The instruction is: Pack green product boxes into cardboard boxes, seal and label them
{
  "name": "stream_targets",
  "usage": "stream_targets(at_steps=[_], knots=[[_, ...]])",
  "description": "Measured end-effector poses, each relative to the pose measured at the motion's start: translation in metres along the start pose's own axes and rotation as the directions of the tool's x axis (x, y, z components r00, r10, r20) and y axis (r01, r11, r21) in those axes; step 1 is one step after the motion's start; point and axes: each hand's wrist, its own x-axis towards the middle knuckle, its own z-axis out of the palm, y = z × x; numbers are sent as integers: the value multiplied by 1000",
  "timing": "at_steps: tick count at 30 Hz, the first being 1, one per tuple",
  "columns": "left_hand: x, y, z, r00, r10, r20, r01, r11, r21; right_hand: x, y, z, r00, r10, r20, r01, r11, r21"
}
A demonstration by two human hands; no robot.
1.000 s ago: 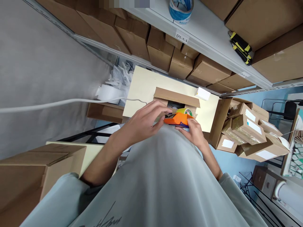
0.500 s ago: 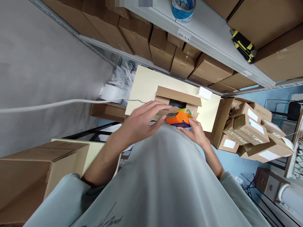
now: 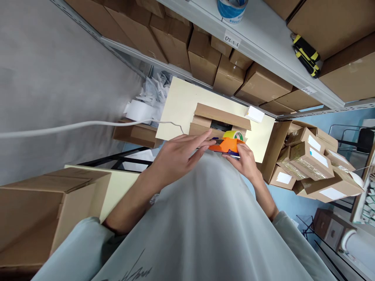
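An orange tape dispenser (image 3: 227, 144) with a yellow-green roll of tape sits low in front of my body, gripped from the right by my right hand (image 3: 243, 160). My left hand (image 3: 178, 156) reaches in from the left with fingers stretched out, its fingertips on the dispenser's front end and against the near edge of an open cardboard box (image 3: 222, 119). The box stands on a pale yellow table (image 3: 181, 105) with its flaps spread and something dark inside.
Metal shelving (image 3: 263, 54) above holds several brown cartons, a blue-and-white tape roll (image 3: 232, 8) and a yellow-black tool (image 3: 307, 54). A white cable (image 3: 73, 127) runs in from the left. Labelled small boxes (image 3: 310, 164) pile up at the right; a large carton (image 3: 43, 210) stands at lower left.
The view has tilted slightly. My left hand's fingers have straightened and slid right along the dispenser; the dispenser and my right hand have risen a little toward the box.
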Motion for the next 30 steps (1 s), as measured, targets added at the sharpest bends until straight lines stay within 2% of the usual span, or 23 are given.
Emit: stream_targets(at_steps=[5,12,17,22,26,30], knots=[[0,-2,-3,998,-38,40,39,999,-27,-2,4,1,999,30,21,-30,999,21],[9,-3,-3,996,-88,17,88,996,-29,-2,7,-4,989,91,119,-96,995,36],[15,-3,1,1000,-22,14,22,1000,6,0,8,-8,990,89,108,-95,994,48],[18,-11,3,994,111,-2,-111,993,45,3,7,-8,988,88,125,-96,994,59],[18,-12,-6,979,203,11,-203,976,78,8,6,-9,985,64,161,-78,993,86],[22,-11,-20,964,247,95,-255,963,88,12,5,-13,975,66,211,-89,991,101]])
